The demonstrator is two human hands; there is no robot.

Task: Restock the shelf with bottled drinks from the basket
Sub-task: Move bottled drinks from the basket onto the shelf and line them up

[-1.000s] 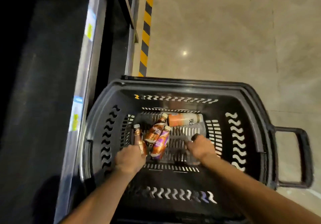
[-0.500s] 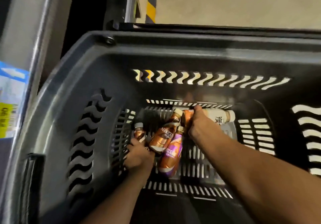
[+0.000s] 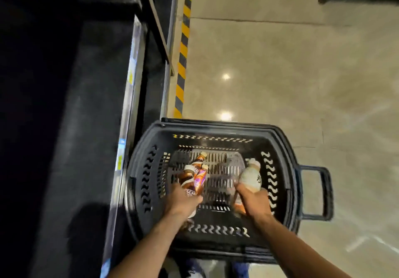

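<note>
Two bare hands reached into one black basket (image 3: pixel 280 144) that stood on a pale tiled floor (image 3: pixel 280 72). The left hand (image 3: pixel 183 201) was curled round a brown bottle (image 3: pixel 187 177), whose white cap pointed away from the wrist. The right hand (image 3: pixel 255 201) was wrapped round the lower part of a pale bottle (image 3: pixel 251 175), cap also pointing away.

Between the hands, close beside the left one, two more bottles lay side by side on the basket floor: a second brown bottle (image 3: pixel 199 160) and a purple bottle (image 3: pixel 201 176).

That made four bottles in all, two held and two lying.

One loop handle (image 3: pixel 323 191) stuck out beyond the right hand. Left of the left hand ran a dark shelf (image 3: pixel 90 105) with small price tags (image 3: pixel 130 77) on its edge. One yellow and black striped strip (image 3: pixel 183 40) lay ahead of both hands.
</note>
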